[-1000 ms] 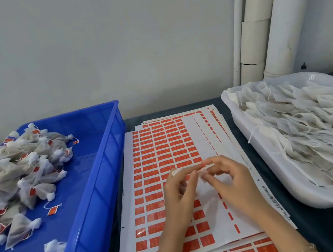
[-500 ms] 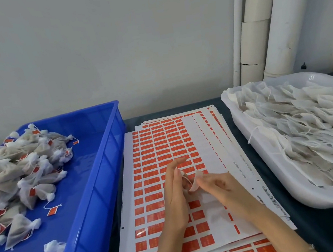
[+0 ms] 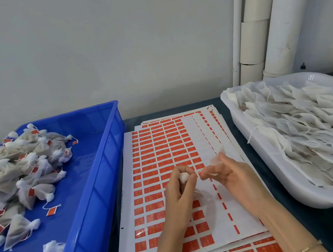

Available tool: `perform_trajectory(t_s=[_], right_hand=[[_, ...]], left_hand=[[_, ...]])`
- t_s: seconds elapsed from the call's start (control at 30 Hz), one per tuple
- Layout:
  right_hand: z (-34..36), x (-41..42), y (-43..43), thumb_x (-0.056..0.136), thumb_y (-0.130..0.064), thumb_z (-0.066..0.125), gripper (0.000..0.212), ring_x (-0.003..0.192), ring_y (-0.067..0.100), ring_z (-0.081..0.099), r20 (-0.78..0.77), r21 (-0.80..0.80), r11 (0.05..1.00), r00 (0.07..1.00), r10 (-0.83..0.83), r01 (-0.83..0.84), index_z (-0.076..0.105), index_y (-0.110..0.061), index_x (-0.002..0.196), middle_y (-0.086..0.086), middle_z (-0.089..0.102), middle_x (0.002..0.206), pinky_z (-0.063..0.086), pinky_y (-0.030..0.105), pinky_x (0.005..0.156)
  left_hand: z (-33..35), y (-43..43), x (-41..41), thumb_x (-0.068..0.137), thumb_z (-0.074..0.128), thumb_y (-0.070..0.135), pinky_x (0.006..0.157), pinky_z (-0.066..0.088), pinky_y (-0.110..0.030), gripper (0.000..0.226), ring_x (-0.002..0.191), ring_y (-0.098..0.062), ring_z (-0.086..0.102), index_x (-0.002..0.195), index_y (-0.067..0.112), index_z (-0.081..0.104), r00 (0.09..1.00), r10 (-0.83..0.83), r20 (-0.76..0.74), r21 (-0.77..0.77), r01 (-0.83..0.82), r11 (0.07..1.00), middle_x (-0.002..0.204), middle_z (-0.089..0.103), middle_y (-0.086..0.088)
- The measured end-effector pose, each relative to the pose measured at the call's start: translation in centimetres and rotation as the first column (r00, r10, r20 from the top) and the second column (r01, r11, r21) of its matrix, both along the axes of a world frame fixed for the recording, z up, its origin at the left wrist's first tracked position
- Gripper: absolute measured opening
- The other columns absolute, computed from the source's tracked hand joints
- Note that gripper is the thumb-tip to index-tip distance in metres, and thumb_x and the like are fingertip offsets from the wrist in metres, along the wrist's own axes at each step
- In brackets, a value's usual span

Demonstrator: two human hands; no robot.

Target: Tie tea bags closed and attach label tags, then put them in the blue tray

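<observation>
hands apart: bag (image 3: pixel 183 177) is gripped by left hand (image 3: pixel 178 191), string (image 3: pixel 198 172) pinched by right hand (image 3: pixel 234 177); likely soft, light, best taken at neck.

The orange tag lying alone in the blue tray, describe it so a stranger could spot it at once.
In the blue tray on the left sits a heap of tied tea bags. Right of the heap, towards the near side, one orange tag lies on bare floor. Other tags hug the bags; this one lies apart.
</observation>
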State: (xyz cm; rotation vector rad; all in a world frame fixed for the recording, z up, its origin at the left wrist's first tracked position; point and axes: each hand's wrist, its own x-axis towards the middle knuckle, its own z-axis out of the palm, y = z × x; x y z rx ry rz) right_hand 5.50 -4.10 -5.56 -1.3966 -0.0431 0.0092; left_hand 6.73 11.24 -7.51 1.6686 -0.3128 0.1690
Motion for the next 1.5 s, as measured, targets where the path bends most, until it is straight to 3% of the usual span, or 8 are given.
perform_trajectory(t_s=[0.2,0.3,0.4,0.5,0.63,0.83,1.33,1.5], right_hand=[[-0.2,0.3,-0.2,0.086,-0.051,0.049,0.046,0.095,0.023,0.07,-0.04,0.003,0.997,0.996,-0.075,0.075,0.077,-0.015,0.087,0.01,0.074,0.094,0.044,0.031,0.095],[-0.5,0.6,-0.2,0.089,-0.043,0.059,0.029,0.085,0.02,0.072,-0.041,-0.103,0.977,0.981,-0.191,0.186,0.075,-0.019,0.088,0.0,0.075,0.09,0.051,0.033,0.088],[-0.8,1.0,-0.6,0.086,-0.032,0.068,0.01,0.081,0.017,0.072,-0.039,-0.113,0.929,0.933,-0.358,0.352,0.071,-0.022,0.084,-0.006,0.075,0.084,0.055,0.031,0.078],[-1.0,1.0,-0.9,0.083,-0.033,0.071,0.009,0.078,0.009,0.069,0.0,-0.186,0.874,0.89,-0.456,0.448,0.069,-0.025,0.087,-0.015,0.072,0.078,0.053,0.029,0.073],[-1.0,0.5,-0.4,0.08,-0.033,0.075,0.006,0.078,-0.006,0.064,0.078,-0.284,0.88,0.924,-0.374,0.381,0.07,-0.03,0.08,-0.025,0.069,0.078,0.046,0.017,0.066],[-1.1,0.3,0.3,0.078,-0.034,0.075,0.006,0.079,-0.008,0.064,0.04,-0.34,0.903,0.964,-0.264,0.261,0.071,-0.03,0.078,-0.024,0.069,0.076,0.045,0.006,0.059],[-1.3,0.4,0.2,0.078,-0.036,0.075,0.007,0.077,-0.008,0.064,-0.008,-0.342,0.913,0.971,-0.24,0.223,0.069,-0.032,0.079,-0.028,0.068,0.076,0.044,0.008,0.058],[-1.3,0.3,0.2,0.078,-0.039,0.074,0.009,0.079,-0.007,0.064,-0.022,-0.341,0.92,0.976,-0.216,0.196,0.07,-0.033,0.083,-0.027,0.069,0.079,0.046,0.012,0.067]], left_hand=[[0.0,0.0,0.1,0.094,0.059,0.021,0.072,0.051,-0.014,0.006,0.09,-0.006,0.059,0.099,0.023,0.059,0.999,0.033,0.032,0.072,-0.035,0.997,0.089,0.061,0.019],[0.0,0.2,0.0,0.093,0.06,0.02,0.071,0.051,-0.015,0.006,0.091,-0.008,0.059,0.098,0.024,0.059,0.998,0.043,0.034,0.075,-0.046,0.996,0.09,0.061,0.018],[0.1,0.2,0.0,0.092,0.061,0.02,0.068,0.05,-0.012,0.007,0.09,-0.006,0.059,0.095,0.027,0.059,0.999,0.019,0.042,0.103,-0.023,0.994,0.09,0.062,0.02],[0.2,0.1,-0.2,0.092,0.062,0.022,0.069,0.049,-0.01,0.009,0.09,-0.005,0.059,0.091,0.031,0.06,0.998,-0.041,0.042,0.133,0.036,0.991,0.089,0.062,0.02],[0.2,0.1,-0.4,0.09,0.063,0.025,0.07,0.05,-0.012,0.01,0.086,-0.005,0.059,0.089,0.035,0.061,0.993,-0.1,0.059,0.159,0.089,0.983,0.087,0.062,0.02],[0.2,0.0,-0.3,0.09,0.065,0.019,0.073,0.049,-0.012,0.01,0.091,-0.007,0.061,0.093,0.028,0.064,0.99,-0.118,0.079,0.145,0.106,0.984,0.089,0.064,0.019],[0.2,-0.1,-0.1,0.09,0.064,0.022,0.068,0.052,-0.015,0.007,0.084,-0.011,0.061,0.092,0.028,0.061,0.999,-0.029,0.024,0.107,0.027,0.994,0.087,0.064,0.017],[0.2,-0.2,0.0,0.09,0.065,0.022,0.067,0.05,-0.011,0.009,0.084,-0.005,0.061,0.087,0.031,0.063,1.0,0.006,0.011,0.142,-0.008,0.99,0.084,0.064,0.018]])
